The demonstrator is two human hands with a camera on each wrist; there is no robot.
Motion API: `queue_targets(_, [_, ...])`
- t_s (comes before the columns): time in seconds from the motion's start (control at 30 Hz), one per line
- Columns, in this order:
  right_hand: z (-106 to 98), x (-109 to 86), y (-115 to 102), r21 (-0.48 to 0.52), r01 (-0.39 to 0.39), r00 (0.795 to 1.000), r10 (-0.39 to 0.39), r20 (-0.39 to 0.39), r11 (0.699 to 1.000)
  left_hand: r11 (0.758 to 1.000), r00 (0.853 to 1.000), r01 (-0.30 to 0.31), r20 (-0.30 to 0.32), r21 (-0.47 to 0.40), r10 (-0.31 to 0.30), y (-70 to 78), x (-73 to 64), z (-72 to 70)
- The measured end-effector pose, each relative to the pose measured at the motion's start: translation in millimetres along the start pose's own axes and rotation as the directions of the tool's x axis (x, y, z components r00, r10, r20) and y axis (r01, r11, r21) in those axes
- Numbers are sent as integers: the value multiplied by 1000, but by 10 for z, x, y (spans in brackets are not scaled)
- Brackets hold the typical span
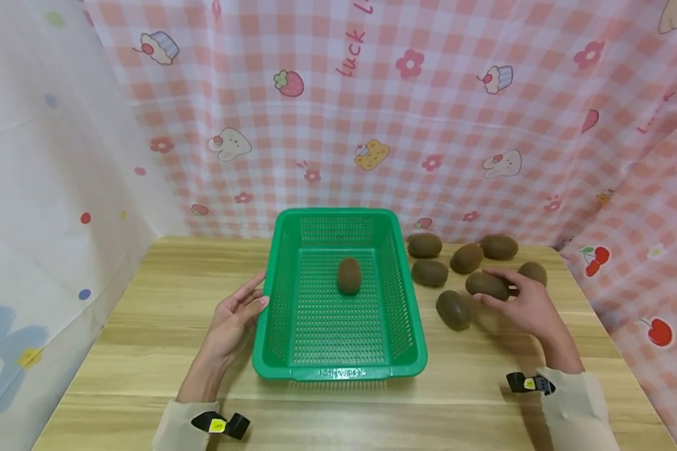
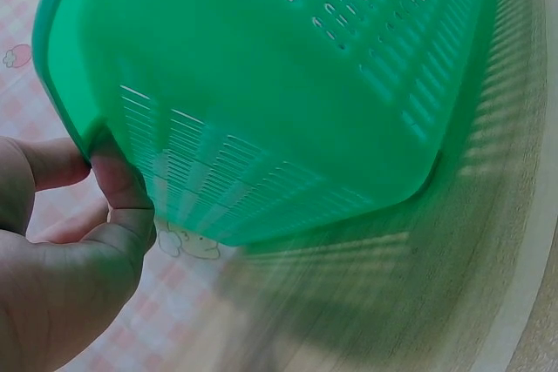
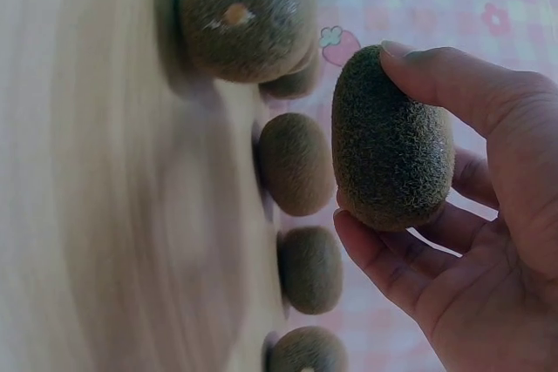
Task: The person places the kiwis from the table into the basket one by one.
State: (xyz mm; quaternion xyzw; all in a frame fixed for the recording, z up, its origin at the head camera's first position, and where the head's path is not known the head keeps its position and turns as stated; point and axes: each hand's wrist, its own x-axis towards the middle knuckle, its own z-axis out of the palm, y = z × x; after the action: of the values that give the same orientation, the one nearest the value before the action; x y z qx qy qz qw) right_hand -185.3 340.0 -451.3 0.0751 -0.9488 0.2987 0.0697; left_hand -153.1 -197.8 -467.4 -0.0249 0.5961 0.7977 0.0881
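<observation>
A green perforated plastic basket (image 1: 338,372) stands mid-table with one kiwi (image 1: 349,275) lying in it. My left hand (image 1: 234,319) pinches the basket's left rim between thumb and fingers; the left wrist view shows the fingers bent round the rim (image 2: 52,76). Over at the right, my right hand (image 1: 527,304) holds a brown fuzzy kiwi (image 3: 392,141) between thumb and fingertips. In the right wrist view this kiwi is off the table. Around it lie several other kiwis, the nearest being one kiwi (image 1: 454,309) just left of the hand.
More kiwis, such as one kiwi (image 1: 429,273) by the basket's right wall and another kiwi (image 1: 499,247) near the back edge, sit on the wooden table (image 1: 327,416). A pink checked cloth (image 1: 338,125) hangs behind, and a white cloth (image 1: 45,188) hangs at the left.
</observation>
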Motion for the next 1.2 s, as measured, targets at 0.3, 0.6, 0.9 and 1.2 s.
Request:
queue_targets(0.3, [-19, 54, -179, -3, 33, 999, -33, -6, 999, 1000, 1000, 10, -23, 10, -9, -13, -7, 8])
queue_targets(0.6, [-7, 174, -341, 31, 33, 999, -34, 32, 999, 1000, 999, 23, -38, -15, -23, -16, 4, 5])
queue_targets(0.9, [4, 320, -497, 76, 111, 994, -112, 13, 991, 999, 999, 15, -31, -30, -16, -11, 19, 8])
queue_targets(1.2, [-29, 432, -687, 87, 126, 992, -127, 13, 988, 999, 999, -2, -33, -37, 1, -26, 27, 17])
